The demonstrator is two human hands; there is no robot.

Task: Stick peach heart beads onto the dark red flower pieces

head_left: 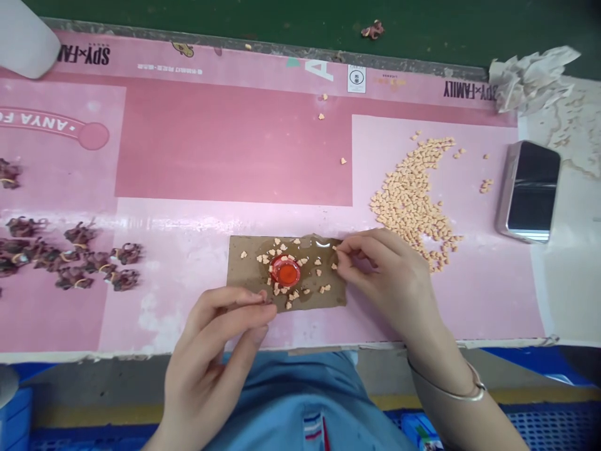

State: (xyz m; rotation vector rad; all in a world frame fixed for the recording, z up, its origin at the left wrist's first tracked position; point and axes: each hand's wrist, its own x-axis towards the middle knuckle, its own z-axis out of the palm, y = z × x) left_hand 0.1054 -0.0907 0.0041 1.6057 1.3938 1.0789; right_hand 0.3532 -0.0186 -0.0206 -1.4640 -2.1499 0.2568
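Observation:
My left hand (218,357) is at the near left corner of a brown cardboard piece (328,297), its fingertips pinched around something small and dark, mostly hidden. At the cardboard's right edge, the thumb and index finger of my right hand (392,275) are closed in a pinch, with a tiny beige piece (335,248) at their tips. A small round red dish (286,272) with shiny liquid sits on the cardboard. Several beige bits (291,297) lie scattered around it, and wet patches darken the board.
A spread pile of small beige pieces (408,194) lies to the right. Beyond it are a phone (534,191) and crumpled paper (530,78). Clustered at the left are dark purple-brown small figures (77,275); another figure (372,29) lies on the green surface behind. A white object (25,41) occupies the far left corner.

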